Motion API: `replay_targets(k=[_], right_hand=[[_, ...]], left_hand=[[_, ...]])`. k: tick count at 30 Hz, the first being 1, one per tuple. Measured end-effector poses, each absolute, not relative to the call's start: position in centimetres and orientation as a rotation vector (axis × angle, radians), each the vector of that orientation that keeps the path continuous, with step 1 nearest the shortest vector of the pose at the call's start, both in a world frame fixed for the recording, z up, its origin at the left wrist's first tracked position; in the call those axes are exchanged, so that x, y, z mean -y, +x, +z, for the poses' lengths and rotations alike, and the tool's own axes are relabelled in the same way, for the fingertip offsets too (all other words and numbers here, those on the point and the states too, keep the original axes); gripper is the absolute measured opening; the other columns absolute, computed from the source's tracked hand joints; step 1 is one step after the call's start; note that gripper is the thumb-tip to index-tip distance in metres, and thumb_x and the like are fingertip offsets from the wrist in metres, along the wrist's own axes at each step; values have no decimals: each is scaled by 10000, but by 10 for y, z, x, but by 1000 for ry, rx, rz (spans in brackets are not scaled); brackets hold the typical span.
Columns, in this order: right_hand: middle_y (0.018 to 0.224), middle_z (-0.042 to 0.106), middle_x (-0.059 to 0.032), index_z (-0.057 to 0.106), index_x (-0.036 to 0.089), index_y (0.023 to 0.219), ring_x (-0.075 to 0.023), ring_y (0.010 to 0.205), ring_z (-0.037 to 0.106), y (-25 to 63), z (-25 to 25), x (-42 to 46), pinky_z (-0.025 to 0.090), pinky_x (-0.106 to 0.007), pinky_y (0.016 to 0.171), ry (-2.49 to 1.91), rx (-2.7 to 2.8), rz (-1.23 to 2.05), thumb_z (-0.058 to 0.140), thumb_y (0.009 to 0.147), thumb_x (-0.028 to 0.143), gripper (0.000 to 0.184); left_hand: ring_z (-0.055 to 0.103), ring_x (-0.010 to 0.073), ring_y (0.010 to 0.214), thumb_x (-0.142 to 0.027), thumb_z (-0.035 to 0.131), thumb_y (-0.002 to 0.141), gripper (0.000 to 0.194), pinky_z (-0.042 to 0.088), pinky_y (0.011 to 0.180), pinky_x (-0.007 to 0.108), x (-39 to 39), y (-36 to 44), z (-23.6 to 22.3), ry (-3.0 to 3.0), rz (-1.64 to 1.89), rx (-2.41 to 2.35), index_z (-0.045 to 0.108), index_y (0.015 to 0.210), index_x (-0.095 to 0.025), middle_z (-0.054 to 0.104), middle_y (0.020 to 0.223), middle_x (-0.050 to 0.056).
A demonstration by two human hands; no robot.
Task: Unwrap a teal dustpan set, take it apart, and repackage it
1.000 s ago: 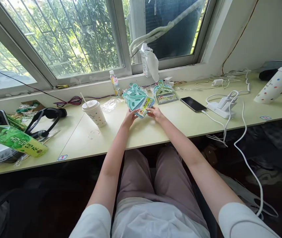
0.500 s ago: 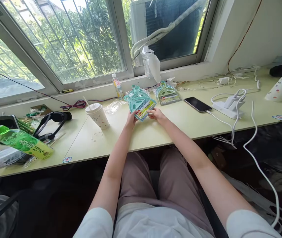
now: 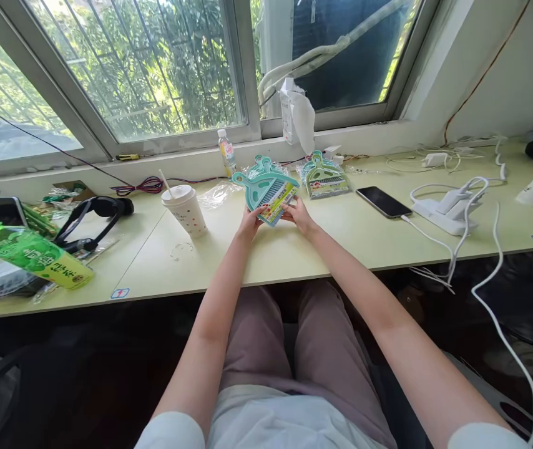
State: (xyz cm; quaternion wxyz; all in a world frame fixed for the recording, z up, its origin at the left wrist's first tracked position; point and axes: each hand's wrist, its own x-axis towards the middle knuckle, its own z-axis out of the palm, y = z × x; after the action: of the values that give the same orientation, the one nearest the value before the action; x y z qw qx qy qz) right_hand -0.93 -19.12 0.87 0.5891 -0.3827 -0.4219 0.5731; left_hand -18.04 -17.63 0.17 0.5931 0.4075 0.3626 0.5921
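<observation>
While the left hand [image 3: 249, 223] and right hand [image 3: 298, 215] pinched its lower edges between fingers and thumb, the teal dustpan pack [image 3: 264, 190] stayed up off the desk [image 3: 266, 265], steadied from both sides, label showing. A wrapped green dustpan [image 3: 325, 179] lay just right of it. Dotted cup [image 3: 185, 212] left, phone [image 3: 382, 201] further right; neither obstructed the hands.

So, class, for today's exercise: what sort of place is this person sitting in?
Probably an office or study workspace: a long pale desk runs beneath a barred window, with a smartphone on a charging cable, a white charging stand and headphones on it.
</observation>
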Motion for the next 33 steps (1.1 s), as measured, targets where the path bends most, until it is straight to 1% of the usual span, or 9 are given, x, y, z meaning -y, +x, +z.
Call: replay_targets(k=[2, 5, 8, 11, 14, 19, 23, 27, 33], right_hand=[[900, 753, 28, 457, 264, 1185, -145, 760, 756, -12, 7, 194, 659, -389, 873, -929, 948, 1307, 701, 837, 110, 453], [856, 746, 24, 511, 239, 1104, -139, 715, 745, -10, 5, 195, 646, -421, 914, -952, 945, 1285, 657, 859, 98, 319], [880, 753, 12, 564, 222, 1030, -137, 723, 747, -7, 5, 193, 633, -432, 947, -937, 974, 1293, 653, 862, 108, 222], [901, 758, -2, 593, 209, 983, -139, 734, 750, -6, 6, 190, 633, -435, 946, -956, 957, 1309, 659, 853, 103, 181], [924, 762, -6, 600, 209, 967, -150, 774, 761, -7, 7, 188, 638, -438, 939, -960, 929, 1325, 680, 839, 106, 183], [933, 768, -15, 607, 202, 997, -154, 799, 765, -4, 6, 187, 631, -431, 961, -948, 953, 1334, 686, 858, 147, 169], [1026, 770, -41, 611, 208, 1057, -183, 912, 773, -4, 7, 191, 632, -406, 965, -857, 1019, 1365, 768, 834, 255, 277], [1010, 764, -40, 607, 205, 1001, -192, 938, 765, -5, 9, 195, 639, -413, 952, -906, 982, 1341, 806, 777, 176, 301], [925, 764, -32, 611, 191, 947, -192, 896, 763, -3, 10, 197, 651, -429, 926, -934, 951, 1319, 759, 765, 74, 262]], left_hand=[[728, 223, 1017, -119, 729, 740, 565, 589, 984, 422, 178, -179, 2, 915, 1341, -874, 547, 1261, -238, 736, 1065, 43], [723, 230, 1048, -94, 702, 755, 530, 587, 997, 427, 181, -175, 4, 900, 1315, -898, 551, 1247, -221, 736, 1072, 48], [716, 229, 1071, -96, 691, 767, 545, 586, 1000, 426, 182, -173, 5, 926, 1318, -892, 544, 1275, -225, 732, 1104, 49], [712, 224, 1084, -113, 693, 774, 583, 585, 1005, 429, 182, -174, 5, 951, 1299, -882, 528, 1318, -243, 724, 1156, 52], [706, 226, 1104, -130, 696, 776, 613, 578, 1016, 433, 181, -175, 4, 974, 1290, -871, 522, 1351, -252, 714, 1198, 61], [703, 220, 1110, -106, 678, 779, 646, 560, 1044, 434, 179, -177, 3, 993, 1291, -843, 509, 1382, -265, 714, 1195, 48], [697, 233, 1132, -100, 680, 788, 595, 555, 1051, 443, 178, -182, 5, 964, 1273, -844, 533, 1345, -248, 716, 1177, 58], [702, 241, 1119, -79, 673, 794, 540, 548, 1057, 458, 180, -184, 8, 959, 1247, -851, 558, 1302, -222, 725, 1125, 65], [703, 235, 1052, -114, 712, 780, 456, 554, 1028, 440, 183, -183, 7, 1032, 1209, -839, 595, 1213, -202, 731, 1059, 57]])
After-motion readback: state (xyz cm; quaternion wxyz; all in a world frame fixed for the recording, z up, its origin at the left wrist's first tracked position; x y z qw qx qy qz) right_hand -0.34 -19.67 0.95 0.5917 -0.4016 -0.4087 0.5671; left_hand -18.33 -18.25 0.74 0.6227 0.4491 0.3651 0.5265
